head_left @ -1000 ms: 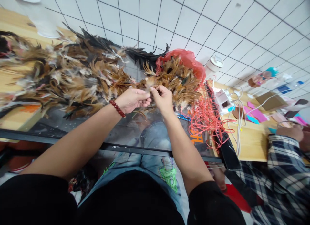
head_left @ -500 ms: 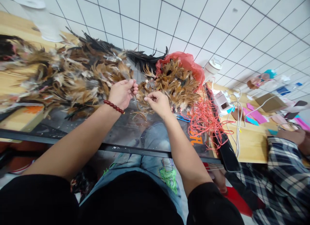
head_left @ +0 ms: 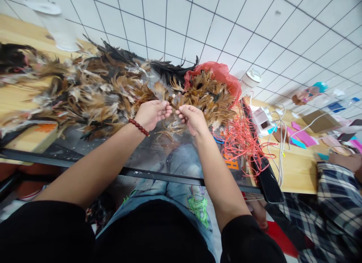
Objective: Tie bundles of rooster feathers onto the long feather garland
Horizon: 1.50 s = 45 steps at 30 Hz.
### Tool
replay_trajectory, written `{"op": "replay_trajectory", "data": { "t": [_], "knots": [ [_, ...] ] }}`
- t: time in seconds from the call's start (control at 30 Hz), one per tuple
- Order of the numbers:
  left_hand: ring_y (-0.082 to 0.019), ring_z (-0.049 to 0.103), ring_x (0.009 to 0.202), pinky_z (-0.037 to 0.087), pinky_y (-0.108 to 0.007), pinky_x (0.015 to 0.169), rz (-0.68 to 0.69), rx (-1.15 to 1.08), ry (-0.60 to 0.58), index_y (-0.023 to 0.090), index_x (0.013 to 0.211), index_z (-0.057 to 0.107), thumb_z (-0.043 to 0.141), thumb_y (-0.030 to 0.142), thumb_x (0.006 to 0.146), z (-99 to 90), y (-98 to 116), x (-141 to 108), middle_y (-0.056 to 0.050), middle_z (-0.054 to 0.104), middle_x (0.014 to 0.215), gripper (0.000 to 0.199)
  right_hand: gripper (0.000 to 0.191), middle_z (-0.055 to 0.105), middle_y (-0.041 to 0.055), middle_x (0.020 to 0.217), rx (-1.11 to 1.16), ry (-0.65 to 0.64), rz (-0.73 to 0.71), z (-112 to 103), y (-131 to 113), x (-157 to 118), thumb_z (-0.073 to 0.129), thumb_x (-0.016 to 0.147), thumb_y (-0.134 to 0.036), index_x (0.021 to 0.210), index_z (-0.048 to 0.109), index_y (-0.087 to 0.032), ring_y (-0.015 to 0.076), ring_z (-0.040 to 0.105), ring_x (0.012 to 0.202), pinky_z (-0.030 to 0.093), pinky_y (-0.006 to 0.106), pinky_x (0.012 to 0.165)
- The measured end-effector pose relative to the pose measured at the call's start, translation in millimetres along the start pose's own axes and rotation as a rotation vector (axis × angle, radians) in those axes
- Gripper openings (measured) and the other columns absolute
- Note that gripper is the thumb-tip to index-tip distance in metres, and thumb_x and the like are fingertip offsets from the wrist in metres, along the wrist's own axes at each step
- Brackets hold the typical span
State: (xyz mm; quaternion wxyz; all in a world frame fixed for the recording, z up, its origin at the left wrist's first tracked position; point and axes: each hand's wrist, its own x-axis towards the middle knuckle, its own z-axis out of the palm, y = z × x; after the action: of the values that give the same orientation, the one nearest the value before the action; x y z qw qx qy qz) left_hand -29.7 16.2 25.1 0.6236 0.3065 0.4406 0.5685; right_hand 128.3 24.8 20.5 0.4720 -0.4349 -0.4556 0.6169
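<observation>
My left hand (head_left: 152, 114), with a red bead bracelet (head_left: 138, 127) on its wrist, is closed in a pinch over the dark tabletop. Close to its right, my right hand (head_left: 192, 117) is also pinched, fingertips facing the left ones. A small brown feather (head_left: 160, 91) rises by the left fingertips; whether it is held is unclear. What the right fingers pinch is too small to make out. Brown feathers (head_left: 98, 97) lie heaped on the left, and more feathers (head_left: 212, 100) sit in front of a red plastic bag (head_left: 223, 76).
Tangled red strings (head_left: 243, 142) lie right of the feathers, by a black phone (head_left: 271, 187). White cables (head_left: 281, 153), a white box (head_left: 260, 121) and a lidded cup (head_left: 251, 79) stand further right. A person in a plaid sleeve (head_left: 336, 187) sits at the right.
Both pinched hands have come closer together; the right hand has turned, showing more of its curled fingers. A feather now shows by the left fingertips. The view has shifted slightly.
</observation>
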Motion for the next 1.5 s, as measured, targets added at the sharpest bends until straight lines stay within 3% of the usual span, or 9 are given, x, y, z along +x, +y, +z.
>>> {"op": "replay_trajectory", "data": {
  "t": [0.13, 0.23, 0.43, 0.57, 0.77, 1.07, 1.27, 1.37, 1.5],
  "knots": [
    [-0.013, 0.068, 0.071, 0.055, -0.025, 0.068, 0.004, 0.042, -0.043, 0.008, 0.076, 0.066, 0.072, 0.013, 0.079, 0.0, -1.5, -1.1, -0.01, 0.071, 0.08, 0.009, 0.028, 0.052, -0.0082, 0.057, 0.079, -0.008, -0.029, -0.1, 0.3, -0.1, 0.081, 0.064, -0.036, 0.074, 0.061, -0.019, 0.0041, 0.039, 0.048, 0.03, 0.019, 0.046],
    [-0.013, 0.066, 0.067, 0.05, -0.02, 0.057, -0.017, 0.077, -0.128, 0.008, 0.076, 0.067, 0.073, 0.013, 0.078, 0.3, -0.3, -2.8, -0.009, 0.07, 0.077, 0.008, 0.032, 0.044, -0.0099, 0.052, 0.11, 0.001, -0.039, 0.8, 1.9, 0.2, 0.083, 0.06, -0.037, 0.072, 0.06, -0.019, 0.0036, 0.034, 0.047, 0.026, 0.019, 0.045],
    [-0.009, 0.058, 0.053, 0.041, -0.017, 0.044, -0.113, 0.104, -0.28, 0.008, 0.068, 0.066, 0.073, 0.016, 0.078, -2.0, 0.6, -1.5, -0.009, 0.067, 0.068, 0.015, 0.032, 0.047, -0.01, 0.051, 0.15, 0.037, -0.067, 2.2, 2.8, 0.4, 0.084, 0.058, -0.037, 0.073, 0.061, -0.019, 0.0032, 0.032, 0.046, 0.024, 0.018, 0.044],
    [-0.008, 0.057, 0.053, 0.042, -0.018, 0.047, -0.093, 0.103, -0.255, 0.008, 0.071, 0.069, 0.074, 0.016, 0.077, -3.0, -0.5, -0.5, -0.01, 0.07, 0.075, 0.012, 0.031, 0.045, -0.0105, 0.05, 0.125, 0.051, -0.067, 1.9, 3.8, 1.0, 0.083, 0.06, -0.037, 0.073, 0.062, -0.019, 0.0034, 0.033, 0.046, 0.023, 0.018, 0.044],
    [-0.012, 0.065, 0.067, 0.052, -0.023, 0.065, -0.131, 0.099, -0.226, 0.008, 0.071, 0.07, 0.077, 0.015, 0.074, -2.4, -1.0, -2.4, -0.009, 0.071, 0.075, 0.01, 0.03, 0.05, -0.0086, 0.054, 0.042, 0.029, -0.085, 5.4, 7.1, -0.5, 0.081, 0.061, -0.038, 0.073, 0.063, -0.018, 0.0037, 0.033, 0.047, 0.022, 0.019, 0.045],
    [-0.011, 0.065, 0.068, 0.053, -0.023, 0.067, -0.08, -0.085, -0.153, 0.009, 0.074, 0.067, 0.068, 0.008, 0.08, -5.1, -0.5, 3.1, -0.006, 0.068, 0.073, 0.006, 0.028, 0.049, -0.0076, 0.062, -0.018, 0.078, -0.131, -0.9, 16.7, 10.3, 0.074, 0.069, -0.032, 0.09, 0.061, -0.021, 0.0062, 0.041, 0.052, 0.033, 0.019, 0.048],
    [-0.011, 0.065, 0.069, 0.053, -0.023, 0.067, -0.083, -0.138, -0.107, 0.01, 0.078, 0.065, 0.064, 0.007, 0.083, -3.4, 3.3, 2.3, -0.004, 0.067, 0.073, 0.006, 0.034, 0.063, 0.0018, 0.097, -0.406, 0.121, -0.405, -7.1, 18.5, 13.3, 0.069, 0.072, -0.026, 0.105, 0.064, -0.02, 0.0108, 0.054, 0.072, 0.048, 0.027, 0.071],
    [-0.01, 0.063, 0.067, 0.051, -0.022, 0.065, -0.044, -0.129, -0.059, 0.011, 0.077, 0.064, 0.063, 0.008, 0.084, -1.9, 4.9, 1.3, -0.004, 0.066, 0.073, 0.008, 0.02, 0.065, 0.0041, 0.095, -0.758, 0.19, -0.509, -13.6, 12.1, 9.1, 0.06, 0.08, -0.024, 0.097, 0.069, -0.019, 0.0154, 0.057, 0.08, 0.048, 0.031, 0.08],
    [-0.009, 0.062, 0.065, 0.05, -0.021, 0.064, -0.043, -0.138, -0.027, 0.01, 0.077, 0.063, 0.059, 0.008, 0.087, -0.5, 6.8, 0.1, -0.003, 0.065, 0.073, 0.012, 0.025, 0.065, 0.0047, 0.094, -1.206, -0.004, -0.549, -18.7, 2.8, -1.8, 0.051, 0.085, -0.015, 0.093, 0.073, -0.023, 0.0198, 0.058, 0.094, 0.044, 0.034, 0.087]
  ]
}}
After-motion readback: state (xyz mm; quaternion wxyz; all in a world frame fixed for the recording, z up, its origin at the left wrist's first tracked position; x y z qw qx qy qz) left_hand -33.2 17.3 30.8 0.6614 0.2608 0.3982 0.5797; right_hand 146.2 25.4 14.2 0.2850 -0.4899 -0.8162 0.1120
